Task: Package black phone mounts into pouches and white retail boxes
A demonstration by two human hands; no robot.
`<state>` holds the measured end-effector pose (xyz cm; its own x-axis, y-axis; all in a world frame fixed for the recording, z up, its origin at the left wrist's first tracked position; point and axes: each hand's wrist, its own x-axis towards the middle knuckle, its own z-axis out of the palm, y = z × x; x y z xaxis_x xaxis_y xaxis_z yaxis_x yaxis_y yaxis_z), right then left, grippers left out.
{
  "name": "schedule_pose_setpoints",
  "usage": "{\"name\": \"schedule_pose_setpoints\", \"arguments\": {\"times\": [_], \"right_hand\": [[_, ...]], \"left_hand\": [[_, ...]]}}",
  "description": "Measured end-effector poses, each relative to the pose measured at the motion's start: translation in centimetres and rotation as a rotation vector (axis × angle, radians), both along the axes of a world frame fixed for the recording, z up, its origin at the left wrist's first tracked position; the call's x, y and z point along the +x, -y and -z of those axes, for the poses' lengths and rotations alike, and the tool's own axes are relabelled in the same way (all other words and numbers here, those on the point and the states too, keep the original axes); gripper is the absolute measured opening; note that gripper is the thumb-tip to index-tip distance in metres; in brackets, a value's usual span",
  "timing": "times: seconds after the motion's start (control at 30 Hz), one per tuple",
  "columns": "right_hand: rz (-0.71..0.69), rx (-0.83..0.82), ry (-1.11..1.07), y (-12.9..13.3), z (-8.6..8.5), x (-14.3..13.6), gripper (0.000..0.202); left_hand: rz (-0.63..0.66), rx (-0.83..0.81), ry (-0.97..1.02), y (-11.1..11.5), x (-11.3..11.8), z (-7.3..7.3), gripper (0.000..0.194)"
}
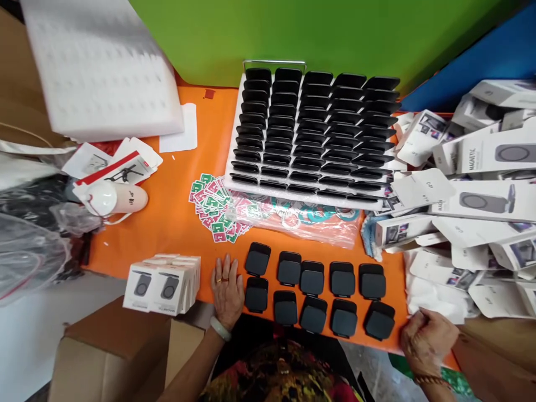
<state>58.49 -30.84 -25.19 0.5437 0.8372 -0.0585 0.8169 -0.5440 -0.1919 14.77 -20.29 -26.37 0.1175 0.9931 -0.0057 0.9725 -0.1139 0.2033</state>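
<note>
My left hand (228, 290) lies flat on the orange table, fingers stretched out and nothing in them. It rests between a block of small white boxes (163, 285) printed with a magnetic charger and two rows of dark folding charger stands (257, 259). At the table's right front edge, my right hand (429, 338) is closed with its fingers curled. It is beside crumpled white tissue or plastic (433, 296); whatever it may hold is hidden. A white foam tray (235, 159) filled with upright black stands (310, 114) sits beyond the rows.
Opened white printed cartons (481, 201) are heaped on the right. Small red and green stickers (215, 209) and a clear plastic bag (326, 226) lie before the tray. On the left are a white mug (115, 198), leaflets (121, 167), stacked foam (113, 84) and a cardboard box (109, 357) below.
</note>
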Motion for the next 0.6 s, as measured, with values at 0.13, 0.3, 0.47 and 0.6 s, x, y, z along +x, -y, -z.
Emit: {"name": "schedule_pose_setpoints", "arguments": {"times": [0.13, 0.3, 0.47, 0.6], "right_hand": [[-0.044, 0.078, 0.081, -0.2, 0.1, -0.3, 0.012], [0.036, 0.091, 0.046, -0.3, 0.3, -0.5, 0.012], [0.075, 0.145, 0.045, -0.4, 0.5, -0.8, 0.02], [0.111, 0.121, 0.034, -0.2, 0.4, -1.0, 0.019]], "left_hand": [[-0.005, 0.011, -0.004, 0.1, 0.0, 0.3, 0.043], [0.0, 0.033, 0.037, 0.3, -0.1, 0.9, 0.053], [0.003, 0.061, 0.041, 0.4, -0.2, 1.3, 0.063], [-0.008, 0.079, 0.058, 0.5, -0.1, 1.5, 0.063]]}}
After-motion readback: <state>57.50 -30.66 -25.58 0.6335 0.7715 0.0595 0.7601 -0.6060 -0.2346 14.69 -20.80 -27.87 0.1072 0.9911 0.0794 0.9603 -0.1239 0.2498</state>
